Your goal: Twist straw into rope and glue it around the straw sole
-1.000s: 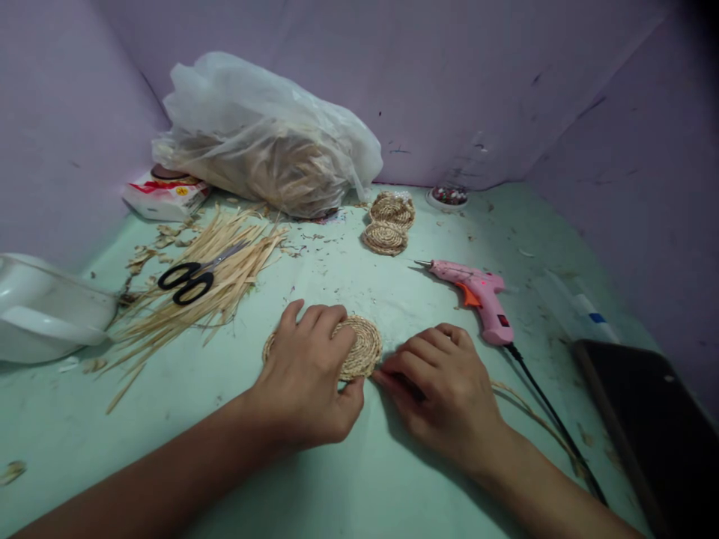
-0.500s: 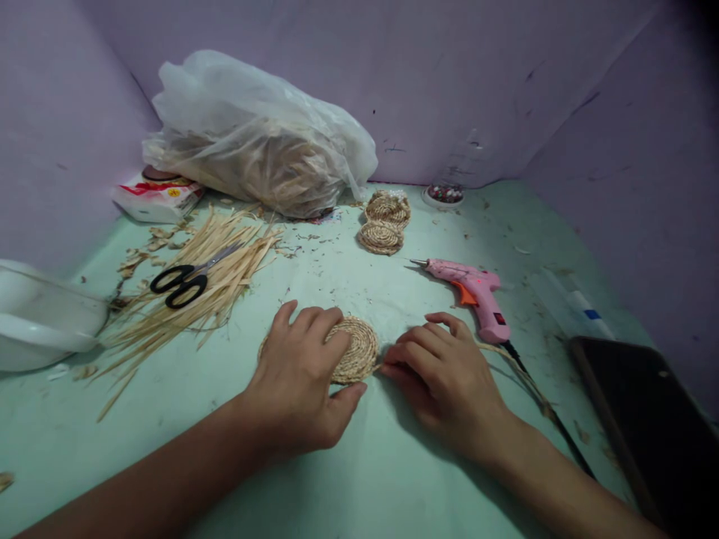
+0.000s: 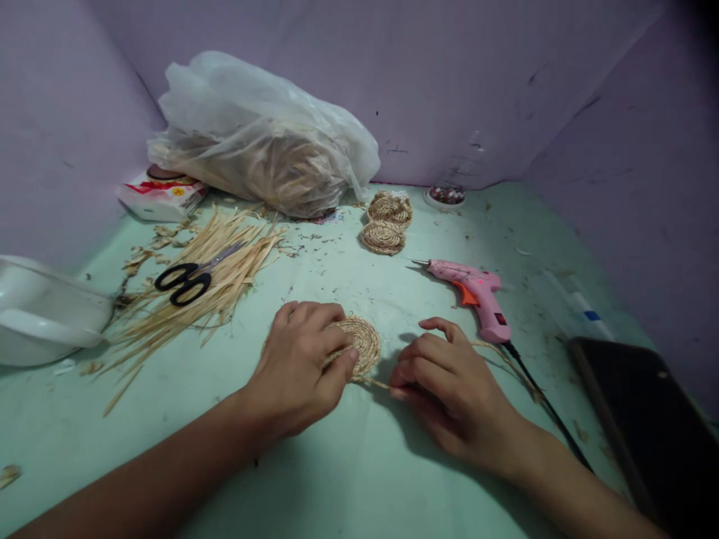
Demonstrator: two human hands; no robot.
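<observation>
A round coiled disc of braided straw point(image 3: 365, 346) lies flat on the table. My left hand point(image 3: 311, 359) covers its left side, fingers curled over the far edge and thumb on top, holding it down. From the disc's near edge a braided straw cord point(image 3: 371, 382) runs right into my right hand point(image 3: 441, 385). The right fingertips pinch this cord a short way from the disc; its tail comes out beyond the hand, toward the glue gun's cable. Part of the disc is hidden under the left hand.
A pink glue gun point(image 3: 477, 288) lies right of centre, with a phone point(image 3: 640, 419) nearer. Scissors point(image 3: 191, 281) rest on loose straw strips point(image 3: 236, 254) at left. Behind are a plastic bag point(image 3: 269, 142), finished-looking coiled pieces point(image 3: 385, 224) and a dish of beads point(image 3: 446, 197).
My right hand has drawn the cord slightly toward me and right, so more of it shows beside the disc. My left thumb has moved from the near edge up onto the disc.
</observation>
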